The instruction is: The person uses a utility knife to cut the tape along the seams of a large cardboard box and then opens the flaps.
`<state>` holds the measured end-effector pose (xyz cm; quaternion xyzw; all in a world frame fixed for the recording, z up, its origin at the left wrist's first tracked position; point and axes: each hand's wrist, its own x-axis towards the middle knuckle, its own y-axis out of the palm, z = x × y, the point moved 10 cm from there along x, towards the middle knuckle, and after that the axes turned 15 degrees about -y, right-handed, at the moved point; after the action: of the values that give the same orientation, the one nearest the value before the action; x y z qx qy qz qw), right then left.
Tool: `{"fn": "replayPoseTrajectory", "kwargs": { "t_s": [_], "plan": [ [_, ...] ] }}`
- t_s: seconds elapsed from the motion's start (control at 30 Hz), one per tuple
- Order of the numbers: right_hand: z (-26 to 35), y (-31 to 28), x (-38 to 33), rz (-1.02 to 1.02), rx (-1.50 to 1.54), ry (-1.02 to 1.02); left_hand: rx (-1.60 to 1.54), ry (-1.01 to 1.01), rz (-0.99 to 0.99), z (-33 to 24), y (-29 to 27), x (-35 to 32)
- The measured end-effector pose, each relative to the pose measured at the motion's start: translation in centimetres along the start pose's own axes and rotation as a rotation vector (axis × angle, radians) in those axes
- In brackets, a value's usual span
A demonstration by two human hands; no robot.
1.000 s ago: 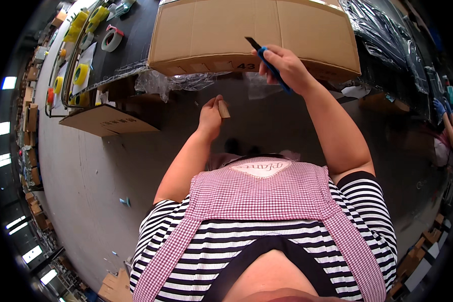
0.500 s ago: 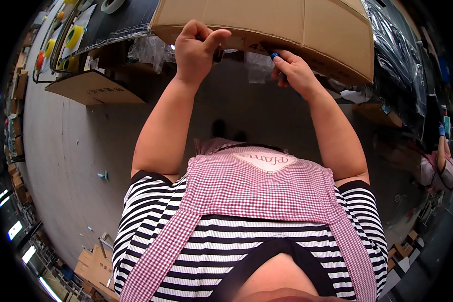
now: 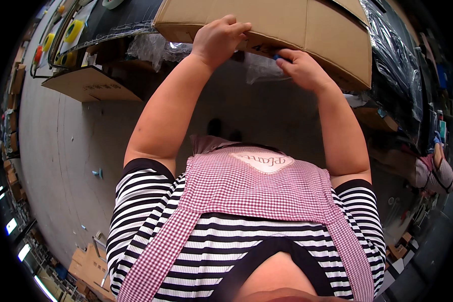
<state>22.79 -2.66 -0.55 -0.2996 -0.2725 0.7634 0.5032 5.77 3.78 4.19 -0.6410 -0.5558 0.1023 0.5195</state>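
A large brown cardboard box (image 3: 267, 25) lies across the top of the view, its near side facing me and bearing dark marks. My right hand (image 3: 304, 69) is closed around a blue marker (image 3: 276, 57), at the lower edge of that near side, close to the marks. Only the marker's blue end shows; the fingers hide the rest. My left hand (image 3: 219, 39) is at the box's near upper edge, left of the marks, with thumb and fingers pinched together. Whatever it grips is hidden.
On the dark table (image 3: 131, 20) at left are yellow tape rolls (image 3: 73, 31). A cardboard flap (image 3: 93, 85) juts out below it. Clear plastic film (image 3: 158, 50) hangs under the box; black plastic wrap (image 3: 400, 65) stands to the right. Another person (image 3: 433, 171) is at far right.
My left hand has moved right along the box edge, and the dark item seen in it before is hidden now. My right hand has moved slightly right and turned, covering more of the marker.
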Motion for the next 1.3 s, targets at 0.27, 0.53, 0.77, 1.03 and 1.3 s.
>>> {"fn": "replayPoseTrajectory", "kwargs": {
  "t_s": [0.27,0.53,0.77,1.03,1.3],
  "plan": [
    [0.2,-0.9,-1.7,0.082,0.51,-0.046,0.017,0.316,-0.08,-3.4,1.0,-3.2],
    [-2.0,-6.3,-0.5,-0.285,0.849,-0.028,0.309,0.645,-0.036,-6.9,3.9,-2.9],
    [-2.7,-6.1,0.1,-0.29,0.821,-0.005,0.573,0.755,-0.024,-8.0,6.2,-3.0],
    [-3.5,-6.1,0.2,-0.337,0.827,0.017,0.551,0.489,-0.1,-6.6,5.5,-3.0],
    [-3.2,-6.1,0.1,-0.344,0.839,0.078,0.267,-0.106,-0.092,-2.9,6.6,-4.2]
  ]
}}
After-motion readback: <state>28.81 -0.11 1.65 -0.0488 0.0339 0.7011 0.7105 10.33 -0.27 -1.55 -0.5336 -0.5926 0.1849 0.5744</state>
